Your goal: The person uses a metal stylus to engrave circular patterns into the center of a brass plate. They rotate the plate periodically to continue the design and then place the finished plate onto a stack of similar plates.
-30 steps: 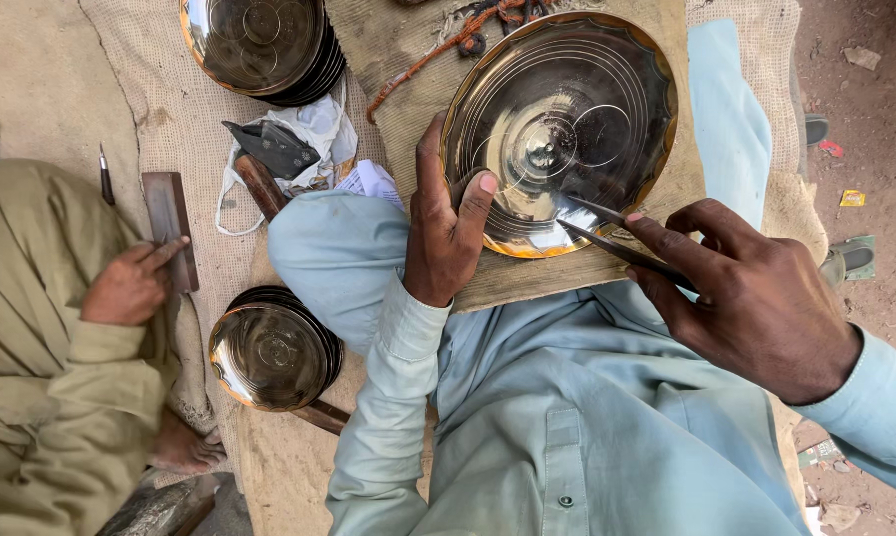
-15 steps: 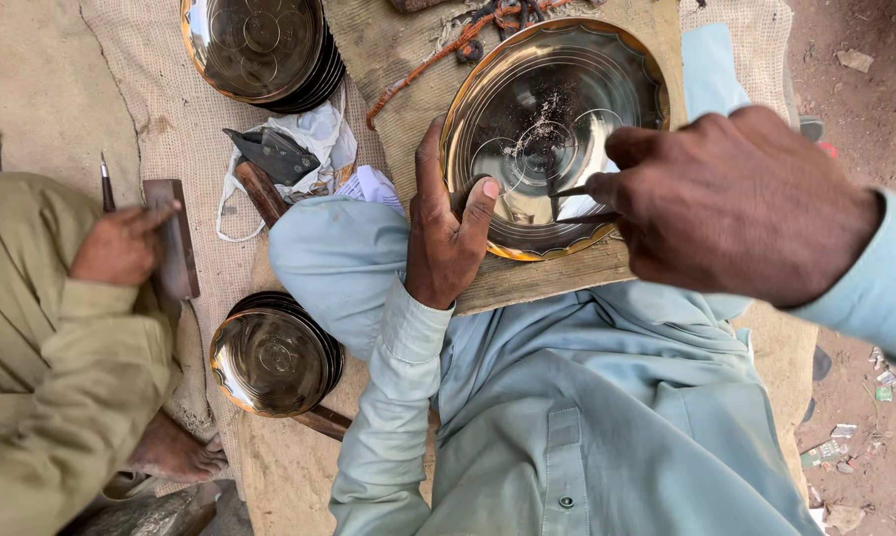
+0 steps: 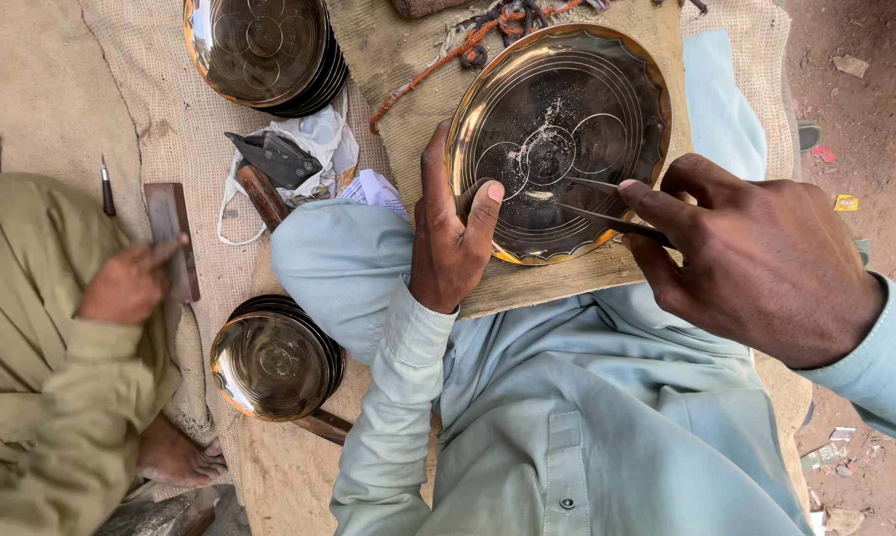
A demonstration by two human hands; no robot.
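Note:
A round brass plate point(image 3: 567, 89) with a scalloped rim and scribed circles lies on a wooden board point(image 3: 388, 60) across my lap. My left hand point(image 3: 446, 233) grips the plate's near-left rim, thumb pressed on its inner face. My right hand point(image 3: 756, 258) pinches a thin two-legged metal scribing tool point(image 3: 592, 203), its points resting on the plate near the centre circles. Fine metal dust lies on the plate.
A stack of brass plates point(image 3: 259, 45) sits at the top left, another stack point(image 3: 274, 362) by my left knee. A folded dark tool on white cloth point(image 3: 279, 154) lies between. At the left, another person's hand point(image 3: 130, 283) rests on a dark block point(image 3: 170, 233).
My right hand has come down and back from over the plate, uncovering it, and the tool's points now sit on the plate. The view has shifted a little.

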